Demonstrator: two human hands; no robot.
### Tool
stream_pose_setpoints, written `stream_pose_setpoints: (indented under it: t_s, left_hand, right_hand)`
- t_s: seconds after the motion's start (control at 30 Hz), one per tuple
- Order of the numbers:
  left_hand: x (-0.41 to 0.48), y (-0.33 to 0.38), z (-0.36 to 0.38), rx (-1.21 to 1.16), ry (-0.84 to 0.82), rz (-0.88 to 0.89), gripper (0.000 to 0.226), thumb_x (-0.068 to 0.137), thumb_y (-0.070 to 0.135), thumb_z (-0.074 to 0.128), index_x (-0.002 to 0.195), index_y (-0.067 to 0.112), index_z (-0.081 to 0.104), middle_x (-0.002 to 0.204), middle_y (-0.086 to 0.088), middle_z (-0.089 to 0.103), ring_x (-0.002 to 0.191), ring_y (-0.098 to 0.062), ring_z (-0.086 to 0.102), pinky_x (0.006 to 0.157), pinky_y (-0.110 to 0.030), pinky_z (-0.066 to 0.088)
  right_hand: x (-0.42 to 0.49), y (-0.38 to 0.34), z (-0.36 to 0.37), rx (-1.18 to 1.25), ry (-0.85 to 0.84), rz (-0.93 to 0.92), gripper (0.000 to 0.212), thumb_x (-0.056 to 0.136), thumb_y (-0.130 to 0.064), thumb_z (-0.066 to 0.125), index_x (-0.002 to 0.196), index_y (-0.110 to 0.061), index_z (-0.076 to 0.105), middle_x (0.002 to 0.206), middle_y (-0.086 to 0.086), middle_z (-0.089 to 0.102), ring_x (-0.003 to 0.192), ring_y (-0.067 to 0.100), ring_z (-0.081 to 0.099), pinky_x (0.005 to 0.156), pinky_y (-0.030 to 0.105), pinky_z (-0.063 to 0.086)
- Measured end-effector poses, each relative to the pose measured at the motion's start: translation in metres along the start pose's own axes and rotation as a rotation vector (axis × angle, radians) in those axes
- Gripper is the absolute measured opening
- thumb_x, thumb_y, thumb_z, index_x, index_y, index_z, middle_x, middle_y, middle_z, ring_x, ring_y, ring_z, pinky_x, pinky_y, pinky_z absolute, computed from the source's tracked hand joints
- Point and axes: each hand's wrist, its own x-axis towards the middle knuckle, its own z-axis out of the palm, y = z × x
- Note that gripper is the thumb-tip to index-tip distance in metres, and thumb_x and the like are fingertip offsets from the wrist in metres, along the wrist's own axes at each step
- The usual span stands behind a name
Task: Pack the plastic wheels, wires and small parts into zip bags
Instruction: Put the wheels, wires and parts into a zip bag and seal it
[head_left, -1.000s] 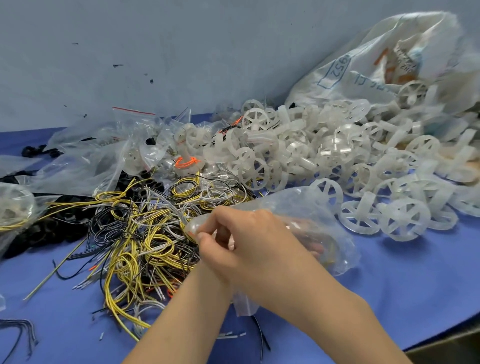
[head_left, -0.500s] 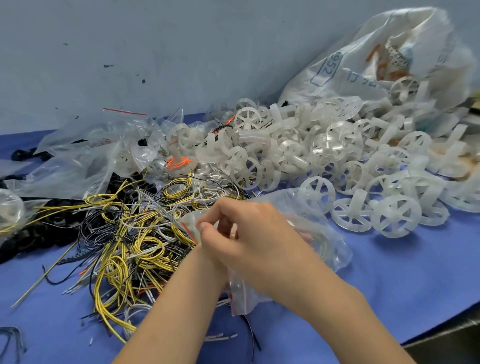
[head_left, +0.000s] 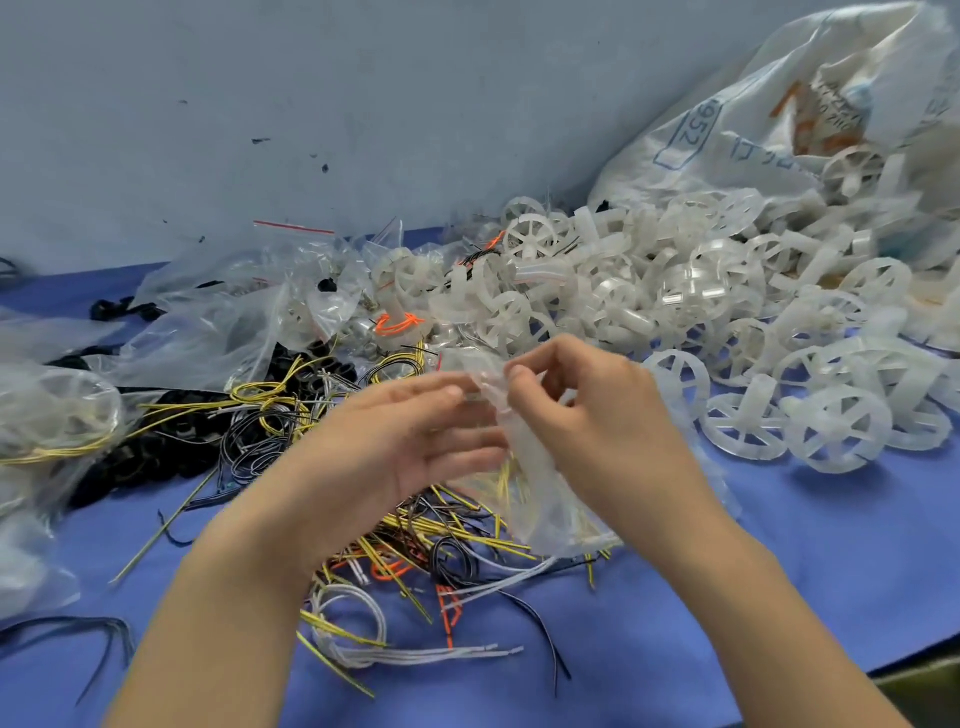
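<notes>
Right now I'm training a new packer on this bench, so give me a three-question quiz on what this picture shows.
1. True or false: both hands grip the clear zip bag.
2. Which heap lies directly beneath the hands? A) white plastic wheels B) tangled wires C) black parts
3. What stands at the far right, behind the wheels, leaning on the wall?

Key
1. False. The right hand pinches the bag's top; the left is open beside it, fingers at the bag.
2. B. The wheels are heaped farther back and right, the black parts to the left.
3. A large printed white sack.
</notes>
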Motion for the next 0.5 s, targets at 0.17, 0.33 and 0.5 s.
stream_pose_setpoints:
  t_s: [0.17, 0.33, 0.5]
  left_hand:
    - [-0.018, 0.017, -0.038, 0.141, 0.358, 0.169, 0.024, 0.101, 0.016, 0.046, 0.107, 0.008, 0.067, 0.093, -0.009, 0.076, 0.075, -0.018, 0.073, 0.059, -0.024, 0.058]
    - [-0.025, 0.012, -0.05, 0.466, 0.386, 0.106, 0.02, 0.099, 0.022, 0.053, 0.096, 0.012, 0.07, 0.083, -0.006, 0.073, 0.057, -0.009, 0.061, 0.048, -0.019, 0.051]
    - [-0.031, 0.007, -0.042, 0.955, 0.165, 0.096, 0.018, 0.093, 0.034, 0.06, 0.082, 0.024, 0.07, 0.072, 0.01, 0.07, 0.045, 0.0, 0.053, 0.043, -0.017, 0.044]
  right_hand:
    - [0.003, 0.007, -0.006, 0.036, 0.097, 0.072, 0.015, 0.09, -0.035, 0.062, 0.078, -0.027, 0.066, 0.068, -0.018, 0.062, 0.055, 0.005, 0.055, 0.056, 0.029, 0.042]
    - [0.004, 0.009, -0.01, 0.073, 0.148, 0.064, 0.015, 0.091, -0.033, 0.062, 0.078, -0.026, 0.067, 0.064, -0.018, 0.059, 0.053, 0.005, 0.052, 0.055, 0.028, 0.039]
    - [0.004, 0.009, -0.009, 0.088, 0.147, 0.058, 0.014, 0.091, -0.034, 0.062, 0.08, -0.027, 0.067, 0.066, -0.016, 0.061, 0.053, 0.005, 0.053, 0.056, 0.027, 0.038]
